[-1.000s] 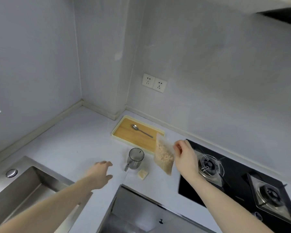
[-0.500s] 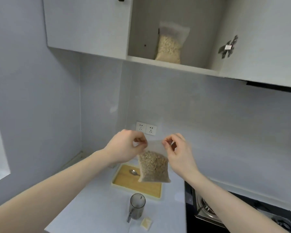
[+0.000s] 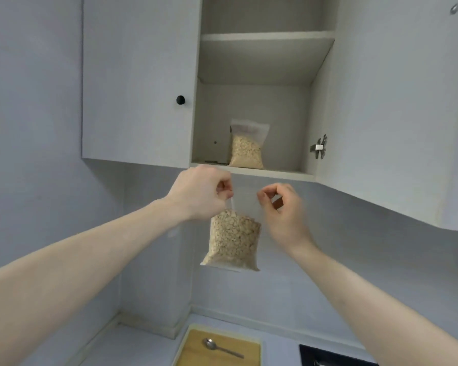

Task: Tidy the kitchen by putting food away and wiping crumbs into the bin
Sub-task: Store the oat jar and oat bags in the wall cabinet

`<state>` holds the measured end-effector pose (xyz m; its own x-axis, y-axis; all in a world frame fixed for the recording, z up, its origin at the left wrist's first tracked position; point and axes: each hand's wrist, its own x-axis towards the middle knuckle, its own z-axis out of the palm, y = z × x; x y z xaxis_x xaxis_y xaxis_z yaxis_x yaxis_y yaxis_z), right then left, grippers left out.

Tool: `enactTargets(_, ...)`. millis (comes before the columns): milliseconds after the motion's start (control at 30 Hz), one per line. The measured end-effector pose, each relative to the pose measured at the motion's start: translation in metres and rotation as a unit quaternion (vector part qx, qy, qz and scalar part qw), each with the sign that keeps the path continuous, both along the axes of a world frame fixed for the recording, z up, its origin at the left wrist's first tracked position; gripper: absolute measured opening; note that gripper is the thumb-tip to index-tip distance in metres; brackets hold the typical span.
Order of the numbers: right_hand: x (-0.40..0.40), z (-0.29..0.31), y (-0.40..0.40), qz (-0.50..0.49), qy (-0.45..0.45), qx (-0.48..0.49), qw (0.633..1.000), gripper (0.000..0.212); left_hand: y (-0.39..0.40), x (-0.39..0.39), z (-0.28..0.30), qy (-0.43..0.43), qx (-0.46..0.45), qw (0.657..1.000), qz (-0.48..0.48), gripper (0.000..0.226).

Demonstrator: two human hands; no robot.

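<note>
- The left hand [image 3: 198, 192] pinches the top left corner of a clear bag of oats [image 3: 233, 239], fingers curled round the plastic edge.
- The right hand [image 3: 282, 207] pinches the top right corner of the same bag; it is slightly blurred, but thumb and forefinger clearly close on the plastic.
- The bag hangs in the air between the two hands, upright, with the oats settled in its lower part and its upper part empty and see-through.
- It is held just below the bottom edge of the open wall cupboard [image 3: 251, 101], in front of the grey wall.
- A second bag of oats [image 3: 246, 149] stands on the cupboard's lower shelf, near the front and about mid-width; its frosted top rises above the oats.
- The upper shelf [image 3: 265, 39] shows nothing on what can be seen of it from below.
- The cupboard's right door [image 3: 397, 107] stands swung open, with a metal hinge on its inner face.
- The left door [image 3: 138, 77] is closed and carries a small black knob [image 3: 180, 100].
- Down on the counter lies a wooden cutting board [image 3: 217, 350] with a pale rim, and a metal spoon [image 3: 221, 348] rests on it.
- A dark corner of the hob [image 3: 328, 356] shows at the bottom edge, right of the board.
</note>
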<state>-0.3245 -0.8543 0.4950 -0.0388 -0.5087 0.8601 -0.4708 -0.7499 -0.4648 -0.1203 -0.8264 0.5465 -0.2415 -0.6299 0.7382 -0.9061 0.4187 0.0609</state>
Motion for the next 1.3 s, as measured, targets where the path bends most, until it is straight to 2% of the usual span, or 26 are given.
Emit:
enactTargets(100,0.003,0.026,0.003,0.032,-0.068,0.026,0.997,0.005,0.003,-0.006,0.034,0.013,-0.026,1.000,-0.004,0.004)
enactTargets(167,0.006,0.031,0.002,0.053,-0.086,0.069,0.992,0.015,0.004,-0.009,0.053,0.022,-0.046,0.999,0.002,0.004)
enactTargets(300,0.015,0.032,0.001,0.083,-0.051,0.129,0.987,0.027,0.003,-0.013,0.085,0.047,-0.080,0.996,0.006,0.006)
enactTargets(433,0.025,0.035,0.004,0.163,-0.043,0.199,0.965,0.046,-0.003,-0.020,0.109,0.068,-0.103,0.992,-0.006,0.007)
enactTargets(500,0.032,0.038,0.000,0.189,-0.069,0.205,0.958,0.052,-0.009,-0.024,0.119,0.079,-0.107,0.991,-0.008,0.007)
enactTargets(600,0.038,0.051,-0.009,0.222,-0.138,0.199,0.944,0.050,-0.024,-0.025,0.132,0.101,-0.100,0.990,0.003,0.008)
enactTargets(667,0.037,0.062,-0.019,0.197,-0.147,0.189,0.951,0.045,-0.035,-0.023,0.139,0.130,-0.090,0.987,-0.007,0.016)
enactTargets(800,0.030,0.084,-0.052,0.122,-0.141,0.169,0.968,0.044,-0.051,-0.020,0.139,0.182,-0.045,0.982,-0.022,0.069)
enactTargets(867,0.025,0.095,-0.069,0.101,-0.154,0.152,0.971,0.042,-0.061,-0.020,0.131,0.200,-0.007,0.980,-0.019,0.079)
enactTargets(967,0.015,0.109,-0.088,0.050,-0.161,0.135,0.976,0.041,-0.078,-0.017,0.114,0.183,0.052,0.982,-0.007,0.079)
enactTargets(1100,0.000,0.118,-0.118,-0.010,-0.156,0.153,0.976,0.053,-0.104,-0.019,0.096,0.110,0.118,0.987,0.011,0.070)
enactTargets(1300,-0.013,0.118,-0.156,-0.063,-0.091,0.209,0.972,0.058,-0.143,-0.021,0.077,0.051,0.188,0.980,0.039,0.066)
